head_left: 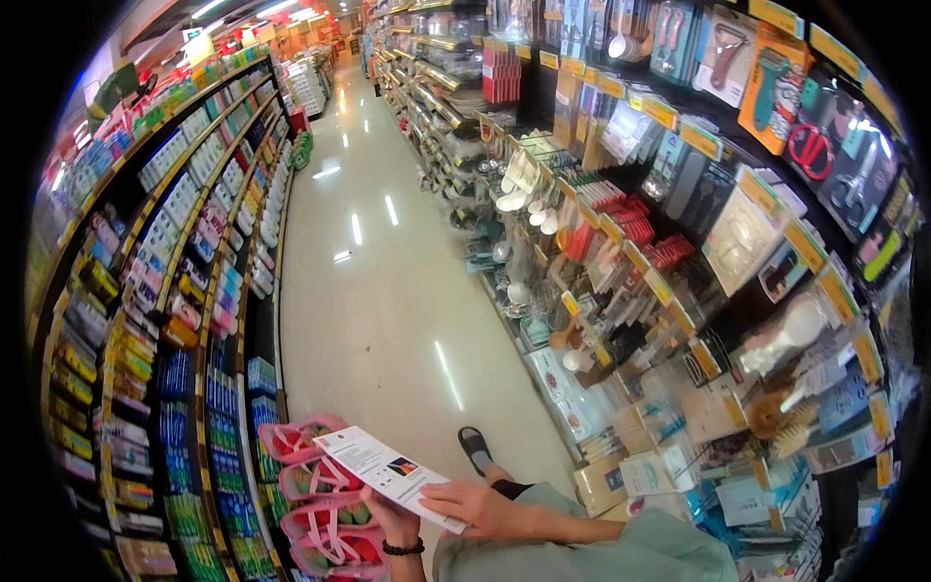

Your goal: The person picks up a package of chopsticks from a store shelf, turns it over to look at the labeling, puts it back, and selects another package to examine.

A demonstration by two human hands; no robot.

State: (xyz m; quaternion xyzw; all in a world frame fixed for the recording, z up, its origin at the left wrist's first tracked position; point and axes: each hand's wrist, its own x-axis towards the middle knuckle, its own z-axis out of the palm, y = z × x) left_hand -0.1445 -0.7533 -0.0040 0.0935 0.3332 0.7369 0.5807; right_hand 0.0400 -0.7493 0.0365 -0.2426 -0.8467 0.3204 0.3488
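Note:
A long white printed card [373,458] with a small dark picture lies across in front of me, tilted down to the right. My left hand [392,519], with a dark beaded bracelet at the wrist, grips its lower left edge from beneath. Across the card's near right end reaches my right hand [470,506], its fingers closed over the edge and partly on the surface; the thumb is hidden. Just left of the card, a stack of pink mesh-like baskets [315,485] with reddish and green contents stands beside the shelf.
Shelves of bottles and packs [184,233] line the left. On the right, a rack of hanging kitchen tools [621,223] includes packaged scissors [813,145] and a peeler [766,92]. A shiny pale floor [359,291] runs between them. My sandalled foot [475,448] stands ahead.

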